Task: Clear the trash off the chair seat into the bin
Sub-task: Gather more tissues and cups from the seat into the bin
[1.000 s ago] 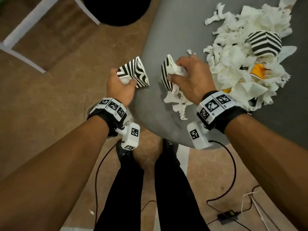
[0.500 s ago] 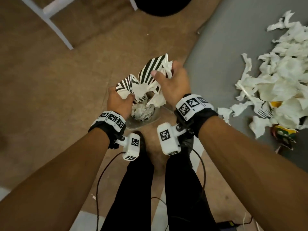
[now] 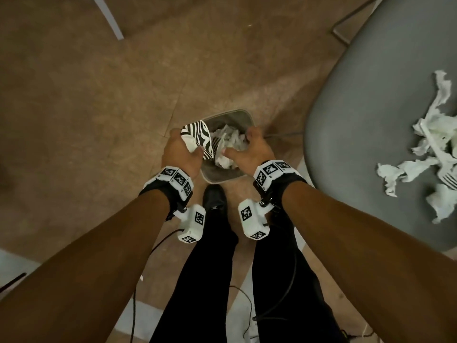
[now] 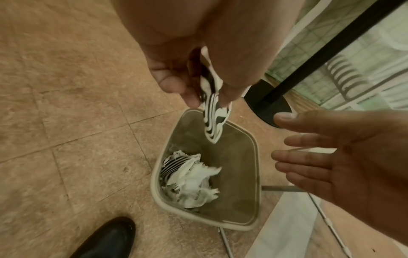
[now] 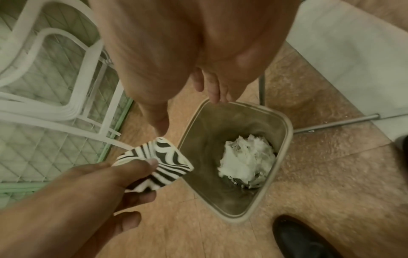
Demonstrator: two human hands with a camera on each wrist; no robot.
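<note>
Trash partly cleared: crumpled white tissue (image 4: 194, 181) lies in the beige plastic bin (image 3: 244, 117), centre frame. Left hand (image 3: 179, 151) pinches a zebra-striped paper scrap (image 3: 197, 139) above it; right hand (image 4: 344, 157) fingers spread, empty. More torn tissue (image 3: 430, 154) waits on the grey chair seat (image 3: 371, 120), right.

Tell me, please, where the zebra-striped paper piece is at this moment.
In the head view, the zebra-striped paper piece is pinched in the left hand over the left rim of the bin, above the crumpled tissue inside.
</note>
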